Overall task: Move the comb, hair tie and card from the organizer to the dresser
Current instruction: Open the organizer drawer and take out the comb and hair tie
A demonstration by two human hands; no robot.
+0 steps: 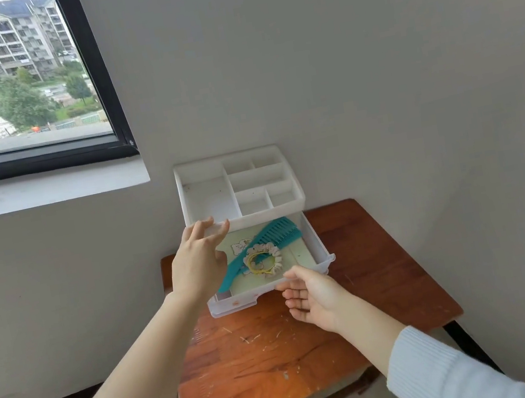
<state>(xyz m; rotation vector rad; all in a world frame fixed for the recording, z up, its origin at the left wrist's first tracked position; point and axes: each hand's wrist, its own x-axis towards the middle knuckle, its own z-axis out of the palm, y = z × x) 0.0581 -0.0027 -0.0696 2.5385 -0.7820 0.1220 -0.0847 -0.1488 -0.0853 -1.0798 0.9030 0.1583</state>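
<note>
- So nothing's been moved out yet as far as I can see. All three things are sitting in the pulled-out drawer [318, 252] of the white organizer [238, 189], and the table [264, 365] in front of it has nothing of the task's on it.
- Left hand [197, 265] is up at the near left corner of the organizer's top tray, fingers [216, 232] curled over the rim. Looks like it's bracing the box, not holding any item.
- Teal comb [262, 247] lies diagonally across the drawer, handle pointing near-left, teeth toward the far right.
- Hair tie [263, 261] sits on top of the comb's middle. It's a pale frilly loop with a yellow band in it.
- The card [241, 245] is flat on the bottom, under both, pale green with a little cartoon print.
- Right hand [312, 298] is at the drawer's near front edge, thumb on the lip, fingers loosely open beneath, palm up. Not gripping any of the three things.
- My guess: drawer's open, picking is next, all three left to go.
- Surface is a scratched reddish wooden top pushed into a corner; plain pale walls, a dark-framed window [19, 83] far left showing apartment blocks and trees.
</note>
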